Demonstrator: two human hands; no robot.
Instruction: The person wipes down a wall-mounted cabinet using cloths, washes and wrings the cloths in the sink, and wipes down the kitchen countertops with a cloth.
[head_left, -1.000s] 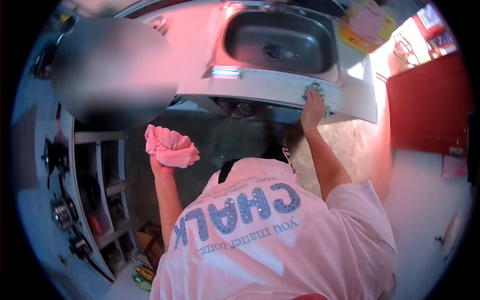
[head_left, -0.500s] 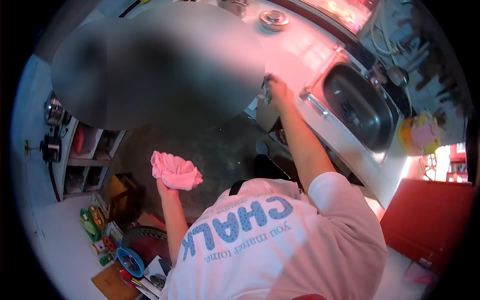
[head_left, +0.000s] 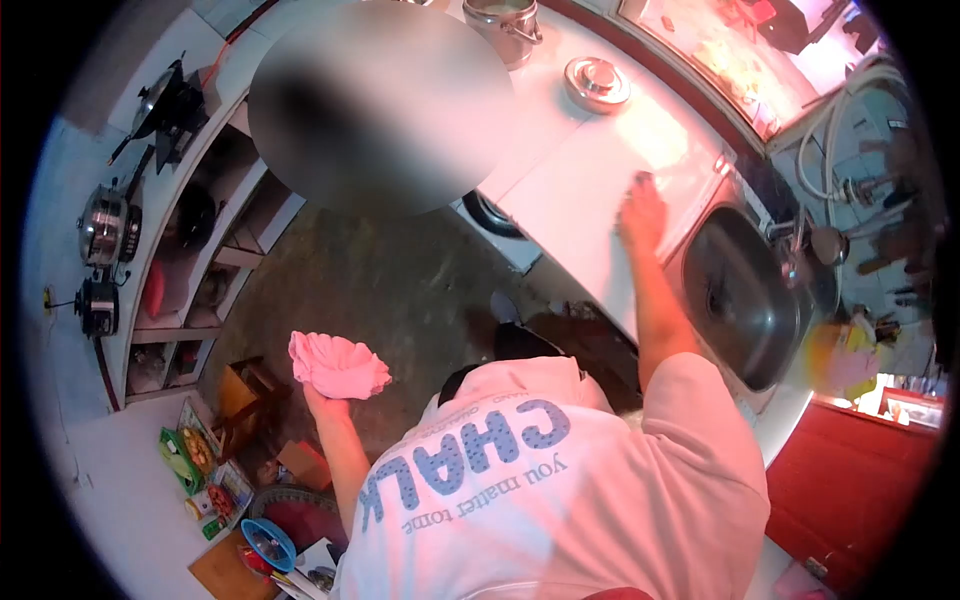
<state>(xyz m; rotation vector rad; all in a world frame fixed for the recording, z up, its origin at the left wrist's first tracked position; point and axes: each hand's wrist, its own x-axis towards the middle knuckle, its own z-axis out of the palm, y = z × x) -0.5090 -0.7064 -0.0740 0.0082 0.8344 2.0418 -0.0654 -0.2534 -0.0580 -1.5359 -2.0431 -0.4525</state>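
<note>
Out to the left, over the floor, my left hand (head_left: 326, 405) holds up a bunched pink cloth (head_left: 342, 366), which covers most of its fingers. My right arm reaches forward, and my right hand (head_left: 643, 222) rests on the white countertop (head_left: 570, 190) beside the sink. Something small and dark shows at its fingertips, too blurred to name. The steel sink (head_left: 745, 300) lies just right of that hand. A round lidded metal container (head_left: 597, 84) stands farther back on the counter.
A metal pot with a handle (head_left: 502, 28) stands at the back of the counter. Pots and a cooker (head_left: 105, 225) line the left shelf unit. A blue basin (head_left: 268, 543) sits low left. A faucet (head_left: 790, 240) rises behind the sink. A blurred patch hides the upper middle.
My right hand has moved from the counter's front edge to farther right on its top, near the sink. The view has turned left. The pink cloth stays in my left hand.
</note>
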